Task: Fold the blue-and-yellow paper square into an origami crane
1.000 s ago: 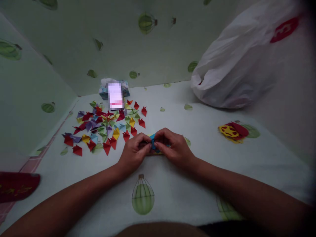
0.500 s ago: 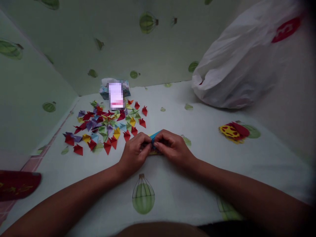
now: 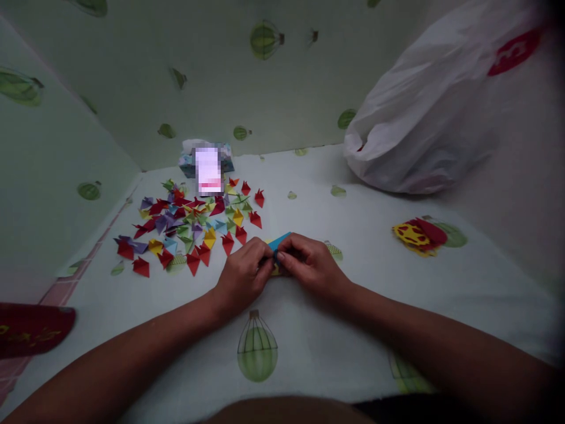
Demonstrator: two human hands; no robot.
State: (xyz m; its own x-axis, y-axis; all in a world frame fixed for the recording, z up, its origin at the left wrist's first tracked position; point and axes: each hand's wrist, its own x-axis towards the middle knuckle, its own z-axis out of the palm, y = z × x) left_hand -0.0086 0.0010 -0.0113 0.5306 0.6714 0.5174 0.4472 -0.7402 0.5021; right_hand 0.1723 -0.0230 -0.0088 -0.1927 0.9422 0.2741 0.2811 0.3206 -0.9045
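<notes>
Between my fingertips is a small piece of blue paper [image 3: 279, 241], mostly covered by the hands. My left hand [image 3: 246, 268] pinches it from the left, thumb against forefinger. From the other side my right hand [image 3: 309, 259] grips it too, with fingers curled in. Something yellow [image 3: 276, 270] peeks out beneath the two hands; its kind is hidden. Just beyond my left hand lies a spread of folded paper pieces [image 3: 193, 262] in red, yellow, green, purple and blue, pointed like small origami birds.
A phone [image 3: 208, 168] with a blurred bright screen leans on a tissue box [image 3: 188, 168] at the back. A white plastic bag [image 3: 406, 141] stands at the back right. Red and yellow cut-out pieces [image 3: 415, 235] lie to the right. A dark red object [image 3: 35, 330] juts in at left.
My left fingers and thumb have shifted slightly at the blue paper, the thumb now a little higher. Both hands stay in nearly the same place.
</notes>
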